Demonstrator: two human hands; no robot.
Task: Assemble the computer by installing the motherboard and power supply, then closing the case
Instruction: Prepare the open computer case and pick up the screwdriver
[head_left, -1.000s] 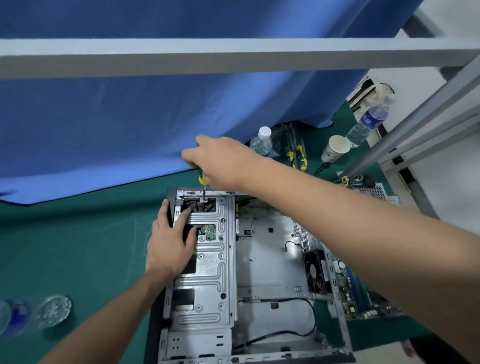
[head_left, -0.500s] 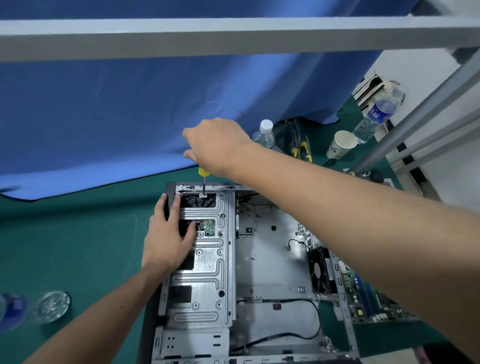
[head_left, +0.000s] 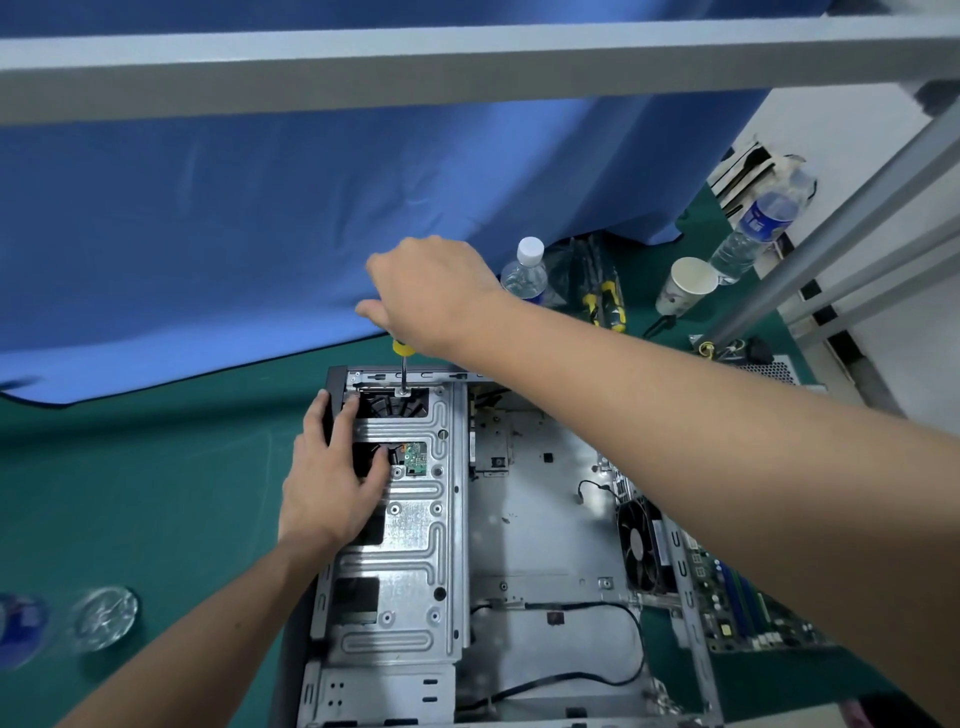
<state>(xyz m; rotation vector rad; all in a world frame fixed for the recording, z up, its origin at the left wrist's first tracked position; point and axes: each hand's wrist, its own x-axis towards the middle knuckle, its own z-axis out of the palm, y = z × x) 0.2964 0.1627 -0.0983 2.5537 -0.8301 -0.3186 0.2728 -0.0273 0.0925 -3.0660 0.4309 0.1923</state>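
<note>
At the far end of the open computer case (head_left: 545, 519), a screw is being driven.
The right hand (head_left: 431, 293) grasps a yellow-handled screwdriver (head_left: 401, 364) upright; the left hand (head_left: 332, 483) presses flat, fingers relaxed, on the drive cage (head_left: 410, 545).

case (head_left: 545, 519) mid-table | motherboard (head_left: 748, 608) right of it | cup (head_left: 685, 286) behind
</note>
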